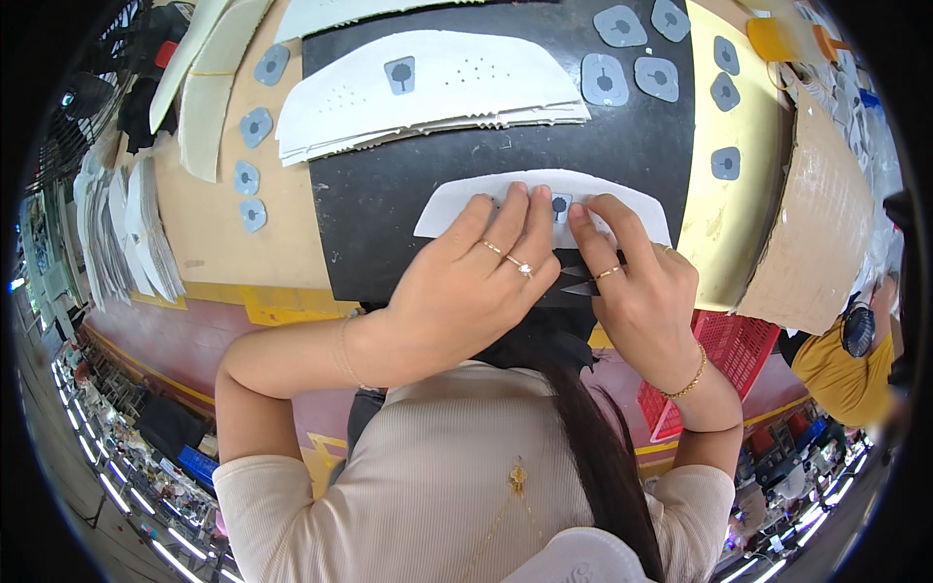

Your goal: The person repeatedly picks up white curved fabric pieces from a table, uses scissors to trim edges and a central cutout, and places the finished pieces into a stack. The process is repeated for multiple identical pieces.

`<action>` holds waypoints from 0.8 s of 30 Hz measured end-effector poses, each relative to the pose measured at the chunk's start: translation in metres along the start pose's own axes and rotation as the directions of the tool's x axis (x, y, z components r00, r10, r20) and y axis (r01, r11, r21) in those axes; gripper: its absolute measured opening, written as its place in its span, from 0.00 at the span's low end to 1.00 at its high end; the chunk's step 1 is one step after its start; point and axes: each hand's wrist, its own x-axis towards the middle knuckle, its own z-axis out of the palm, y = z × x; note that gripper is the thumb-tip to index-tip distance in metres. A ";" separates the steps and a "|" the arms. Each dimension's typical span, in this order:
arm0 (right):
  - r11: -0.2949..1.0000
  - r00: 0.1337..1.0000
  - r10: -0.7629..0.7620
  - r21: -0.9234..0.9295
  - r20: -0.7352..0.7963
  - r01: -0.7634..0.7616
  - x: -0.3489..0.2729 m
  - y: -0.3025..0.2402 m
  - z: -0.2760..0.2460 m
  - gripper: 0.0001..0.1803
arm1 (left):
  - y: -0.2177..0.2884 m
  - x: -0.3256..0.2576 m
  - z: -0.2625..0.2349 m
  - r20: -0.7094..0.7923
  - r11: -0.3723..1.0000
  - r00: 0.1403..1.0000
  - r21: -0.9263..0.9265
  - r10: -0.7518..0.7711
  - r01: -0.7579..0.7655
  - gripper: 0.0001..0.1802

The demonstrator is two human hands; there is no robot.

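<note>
On the black mat [379,223] in front of me lies a curved white material piece [449,202] with a small grey patch [561,206] at its middle. My left hand [476,277] rests its outstretched fingertips on the piece, just left of the patch. With thumb and index finger, my right hand [637,287] touches the piece at the patch's right side. Two pointed metal blades of a small pair of scissors [580,289] stick out from the right palm; their handle is hidden in the hand. Part of the patch is covered by fingers.
Farther back lies a stack of similar white pieces [447,83], topped by a grey patch. Loose grey patches [604,80] are spread at the back right, on the yellow sheet [714,223] and along the left. Cardboard [816,214] and a red basket [714,364] are at right.
</note>
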 end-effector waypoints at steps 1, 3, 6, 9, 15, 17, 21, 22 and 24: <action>0.998 1.000 0.023 0.066 0.012 -0.023 -0.001 0.001 0.000 0.24 | -0.002 -0.001 0.001 -0.006 0.998 1.000 -0.065 -0.005 0.004 0.16; 0.980 0.998 0.056 0.190 0.029 -0.060 -0.005 0.008 0.001 0.27 | -0.010 -0.003 0.004 -0.027 0.983 0.999 -0.183 -0.020 0.015 0.21; 0.989 0.996 -0.041 0.135 -0.083 0.052 -0.015 0.013 0.010 0.29 | -0.014 -0.021 0.011 -0.053 0.961 0.997 -0.274 -0.064 0.047 0.30; 0.997 1.000 0.013 0.083 -0.004 -0.013 -0.015 0.000 0.002 0.36 | -0.012 -0.020 0.013 -0.047 0.954 0.996 -0.292 -0.078 0.061 0.36; 0.988 0.993 0.059 0.137 0.098 -0.072 -0.014 0.001 -0.004 0.39 | -0.016 -0.014 0.013 -0.090 0.967 0.996 -0.254 -0.029 0.005 0.33; 0.974 0.991 0.083 0.204 0.103 -0.102 -0.009 0.005 -0.007 0.38 | -0.020 -0.013 0.016 -0.124 0.956 0.992 -0.292 -0.025 -0.012 0.31; 0.972 0.987 0.148 0.177 0.056 -0.156 0.001 0.000 -0.003 0.34 | -0.021 -0.009 0.017 -0.156 0.950 0.987 -0.310 -0.022 -0.028 0.29; 0.978 0.987 0.152 0.135 0.046 -0.157 0.001 -0.002 -0.001 0.34 | -0.020 -0.007 0.017 -0.154 0.952 0.988 -0.306 -0.021 -0.027 0.28; 0.991 0.992 0.127 0.035 0.025 -0.128 -0.001 -0.004 0.003 0.34 | -0.020 -0.005 0.015 -0.154 0.961 0.988 -0.274 -0.012 -0.031 0.27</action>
